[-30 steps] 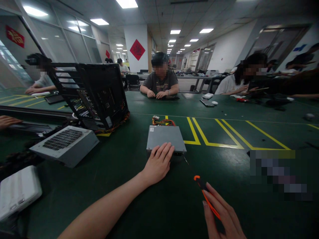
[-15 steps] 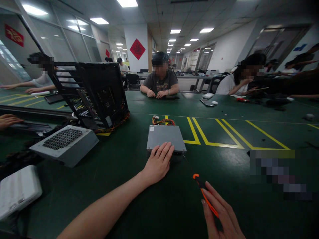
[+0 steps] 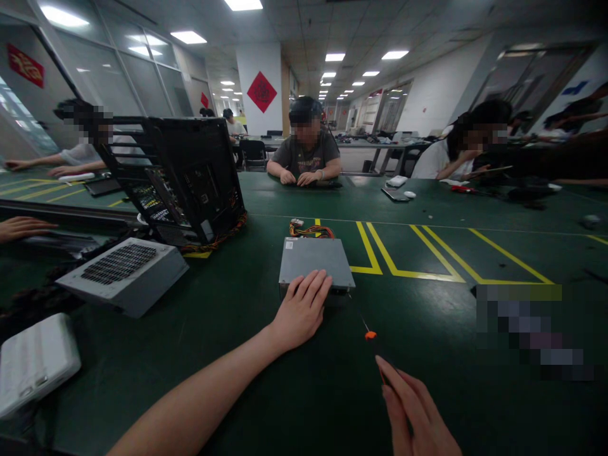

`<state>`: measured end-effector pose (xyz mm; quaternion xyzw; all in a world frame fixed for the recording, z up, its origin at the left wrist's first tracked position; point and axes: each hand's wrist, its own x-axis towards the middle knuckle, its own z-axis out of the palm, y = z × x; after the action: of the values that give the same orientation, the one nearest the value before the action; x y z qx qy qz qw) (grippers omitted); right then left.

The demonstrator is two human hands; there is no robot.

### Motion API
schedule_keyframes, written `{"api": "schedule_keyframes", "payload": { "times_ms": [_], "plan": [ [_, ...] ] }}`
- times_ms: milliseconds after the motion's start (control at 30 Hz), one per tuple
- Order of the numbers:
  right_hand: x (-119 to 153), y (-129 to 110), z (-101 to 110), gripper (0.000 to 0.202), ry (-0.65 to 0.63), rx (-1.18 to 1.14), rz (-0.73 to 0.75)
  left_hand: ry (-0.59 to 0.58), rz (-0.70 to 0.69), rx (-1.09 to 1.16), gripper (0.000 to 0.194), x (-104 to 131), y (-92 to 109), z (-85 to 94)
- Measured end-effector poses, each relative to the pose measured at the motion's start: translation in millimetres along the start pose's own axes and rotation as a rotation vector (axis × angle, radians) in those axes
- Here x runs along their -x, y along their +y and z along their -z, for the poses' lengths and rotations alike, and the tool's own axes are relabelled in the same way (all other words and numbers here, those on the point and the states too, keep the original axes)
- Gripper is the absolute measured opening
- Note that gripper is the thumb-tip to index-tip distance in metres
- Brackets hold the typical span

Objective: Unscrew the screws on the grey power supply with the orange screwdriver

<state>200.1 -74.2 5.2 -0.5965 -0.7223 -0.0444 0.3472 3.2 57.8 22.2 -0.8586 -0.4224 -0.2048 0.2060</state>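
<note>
Grey rectangular metal power supply box (image 3: 316, 256) lies flat on the dark green tabletop (image 3: 228, 386), and in the head view, the only one we have, it is our landmark. Our left hand (image 3: 304, 310) lies over its near edge, fingers extended across the top rather than wrapped round it; our thumb is hidden, so we cannot tell whether it presses the near side. Our right hand (image 3: 418, 405), nearer to us than the box and off to its right, holds a slim screwdriver with an orange collar and dark handle (image 3: 371, 335) in a narrow finger grip, its thin shaft angled towards the box's near right corner but apart from it. To work well here, we should keep the left fingers bearing evenly on the box so it cannot skid, and clear of the blade's line. We would seat the tip squarely before turning, since a slanted shaft could slip and scratch the casing. The multicoloured cable bundle (image 3: 323, 232) behind the box should stay out from under it, lest it rock. Left of the box sit a grey metal unit with a dark grille (image 3: 161, 272) and, farther back, an open black computer case (image 3: 194, 177).
</note>
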Motion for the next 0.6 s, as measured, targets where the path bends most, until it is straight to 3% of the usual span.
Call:
{"api": "schedule_keyframes", "payload": {
  "times_ms": [167,300,600],
  "plan": [
    [0.1,4.9,-5.0,0.033,-0.174,-0.071,-0.088,-0.005,0.008,0.014,0.055,-0.2,0.7,-0.1],
    [-1.1,-1.4,-15.0,0.034,-0.245,-0.076,-0.061,-0.002,0.007,0.016,0.054,0.0,1.3,-0.8],
    [0.6,2.8,-5.4,0.040,-0.122,-0.047,-0.021,-0.009,0.004,0.005,0.055,0.3,0.3,0.0]
  ]
}}
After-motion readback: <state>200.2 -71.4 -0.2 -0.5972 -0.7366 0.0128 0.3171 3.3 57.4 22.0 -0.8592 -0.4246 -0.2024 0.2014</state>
